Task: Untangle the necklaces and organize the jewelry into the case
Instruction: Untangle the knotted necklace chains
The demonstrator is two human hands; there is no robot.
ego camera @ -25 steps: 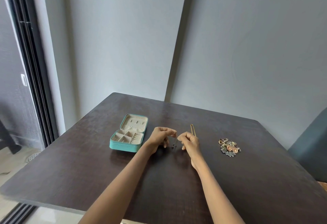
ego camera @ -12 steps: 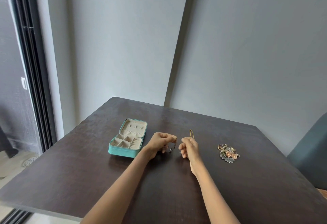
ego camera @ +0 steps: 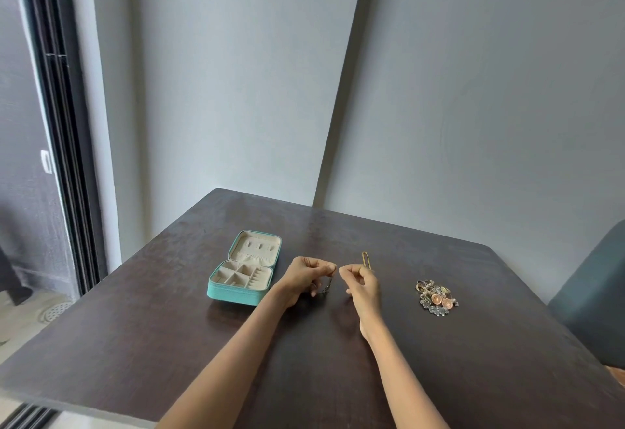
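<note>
A dark brown wooden table [ego camera: 135, 344] carries all the things, and two bare forearms reach over its near edge toward the middle. The left hand [ego camera: 306, 278] is curled, with the thumb and the first finger pinched together on the top of a thin dark chain necklace [ego camera: 327, 285]; a short part of this chain hangs down from the fingertips [ego camera: 331, 269] toward the surface, and it is too small to tell if its end touches the wood. The right hand [ego camera: 363, 284] is also curled narrow, its thumb and first finger pressed together just beside the left fingertips, but it is not possible to tell if it pinches a fine strand or nothing. Left of the hands, near the left edge of the table, lies a small teal zip jewelry case [ego camera: 243, 271], open flat, with a cream lining; the lower half is divided in small compartments and the lid half lies toward the far edge. Just behind the right hand lies a thin gold U-shaped hair pin [ego camera: 366, 258] on the surface. Toward the right edge, well apart from the hands, sits a small heap of mixed jewelry [ego camera: 436, 297] with rings, two round copper-coloured pieces and pale beads.
</note>
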